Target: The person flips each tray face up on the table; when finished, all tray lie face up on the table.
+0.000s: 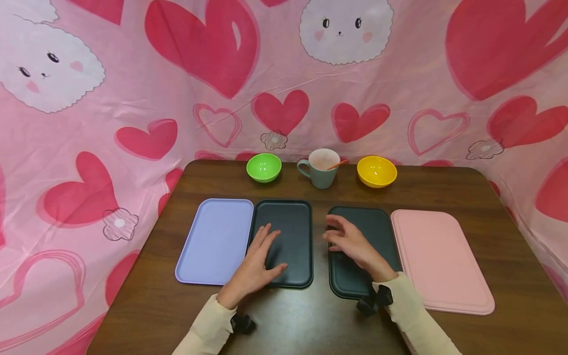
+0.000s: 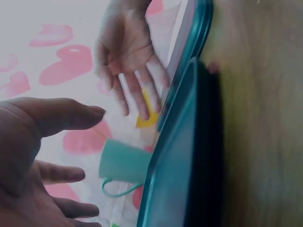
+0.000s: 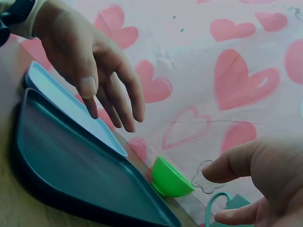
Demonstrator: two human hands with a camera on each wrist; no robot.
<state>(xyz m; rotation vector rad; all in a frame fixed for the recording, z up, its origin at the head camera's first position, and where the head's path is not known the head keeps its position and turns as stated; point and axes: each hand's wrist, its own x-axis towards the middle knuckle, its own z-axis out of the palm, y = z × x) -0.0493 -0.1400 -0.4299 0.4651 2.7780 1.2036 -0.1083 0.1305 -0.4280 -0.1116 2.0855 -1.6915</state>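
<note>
While the left dark tray [image 1: 295, 241] and the right dark tray [image 1: 383, 236] lie near the middle of the tabletop [image 1: 293, 320] with a gap between them, I have the left hand [image 1: 254, 267] over the first and the right hand [image 1: 354, 245] over the second, well apart and holding nothing. My head view hides the right palm; the left wrist view shows it, fingers extended. Through the right wrist view I see the left hand raised above its tray. From overhead both trays look nearly black; the wrist views turn them teal and bring out the left one's raised rim and rounded corner. Beside them lie a lilac tray [image 1: 217, 241] and a pink tray [image 1: 437, 251]. Behind stand a green bowl [image 1: 264, 170], a mug [image 1: 322, 178] and a yellow bowl [image 1: 377, 175]; only overhead do I see the mug's orange stick [image 1: 337, 165].
</note>
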